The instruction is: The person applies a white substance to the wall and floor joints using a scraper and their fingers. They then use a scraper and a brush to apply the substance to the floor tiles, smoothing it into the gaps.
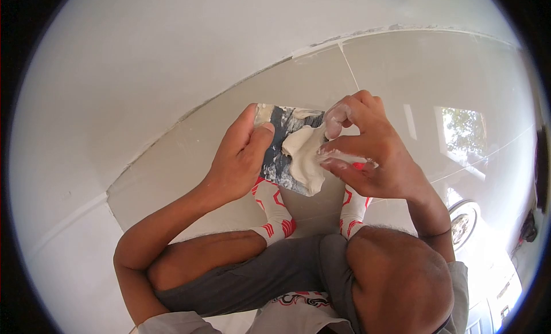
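A dark flat board [274,143] smeared with pale paste is held up in front of the person's shins. My left hand [238,156] grips its left edge, thumb on top and the other fingers hidden below. A thick mound of cream-coloured paste [304,156] lies over the board's right half. At the right edge is my right hand [364,147], with curled fingers smeared white and their tips touching the paste. Whether these fingers hold a tool or only paste cannot be made out.
Both feet wear white socks with red patterns [268,205] on the glossy tiled floor [396,87]. A pale wall [132,64] meets the floor along a rough edge ahead and to the left. A round-rimmed object [464,224] stands at the right.
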`<state>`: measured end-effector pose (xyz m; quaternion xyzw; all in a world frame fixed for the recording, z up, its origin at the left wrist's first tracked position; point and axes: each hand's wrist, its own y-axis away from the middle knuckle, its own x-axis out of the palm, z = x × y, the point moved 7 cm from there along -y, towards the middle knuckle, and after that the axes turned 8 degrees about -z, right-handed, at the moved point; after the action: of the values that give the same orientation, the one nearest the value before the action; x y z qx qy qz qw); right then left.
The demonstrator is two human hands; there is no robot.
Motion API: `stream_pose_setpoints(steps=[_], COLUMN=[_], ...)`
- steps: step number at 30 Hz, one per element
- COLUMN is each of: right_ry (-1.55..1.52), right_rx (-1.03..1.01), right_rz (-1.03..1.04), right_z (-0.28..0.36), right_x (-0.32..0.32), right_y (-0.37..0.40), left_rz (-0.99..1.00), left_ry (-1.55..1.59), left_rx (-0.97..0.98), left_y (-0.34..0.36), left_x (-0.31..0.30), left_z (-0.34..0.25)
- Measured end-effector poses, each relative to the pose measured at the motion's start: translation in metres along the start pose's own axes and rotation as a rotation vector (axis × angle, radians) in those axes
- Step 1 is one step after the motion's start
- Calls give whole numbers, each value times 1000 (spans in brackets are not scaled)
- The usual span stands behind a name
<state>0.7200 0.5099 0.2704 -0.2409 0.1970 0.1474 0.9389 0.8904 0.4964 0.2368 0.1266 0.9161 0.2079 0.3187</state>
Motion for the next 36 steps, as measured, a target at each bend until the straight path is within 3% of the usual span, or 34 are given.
stream_pose_setpoints(steps=[4,6,7,9,12,13,15,16,19,21,23,24,25,26,28,29,31,34,36], right_ry=[-168,-518,-497,-826,-838,-971,-1135,-1183,-937,-425,152,361,510,511,940,940,827,914,1031], right_rx=[198,442,452,562,643,683,748,774,940,1046,1352,1395,1556,1555,1817,1811,2004,2124,2057], right_rz=[-87,-171,-191,-164,-262,-308,-469,-558,-1039,-1281,-1335,-1391,-1282,-1292,-1049,-1057,-1034,-965,-924], right_z=[-15,-36,-42,-54,-66,-71,-85,-90,-106,-113,-112,-107,-105,-116,-125,-130,-143,-160,-168], right_x=[-10,-12,-17,-18,-32,-32,-39,-44,-79,-112,-144,-157,-163,-170,-189,-198,-207,-218,-218], right_y=[9,23,29,44,73,90,138,168,282,371,442,461,473,490,510,511,520,520,519], left_rz=[-9,-21,5,-85,-133,-104,2,13,-148,-24,56,75,101,106,156,155,128,110,73], left_ry=[185,253,255,173,-14,-96,322,307,394,396,380,382,397,395,402,404,410,423,419], left_rx=[-5,16,32,13,29,62,-99,-124,-166,-143,-133,-141,-155,-148,-100,-93,-81,-106,-120], left_y=[-1,-1,0,0,2,-1,-13,-13,-20,-35,-44,-41,-47,-48,-50,-52,-55,-51,-51], left_x=[4,3,5,-1,-12,-14,-5,-3,-5,-3,5,12,10,12,18,18,17,18,13], left_z=[0,-1,-2,5,24,31,35,35,45,54,46,41,44,42,32,30,28,26,31])
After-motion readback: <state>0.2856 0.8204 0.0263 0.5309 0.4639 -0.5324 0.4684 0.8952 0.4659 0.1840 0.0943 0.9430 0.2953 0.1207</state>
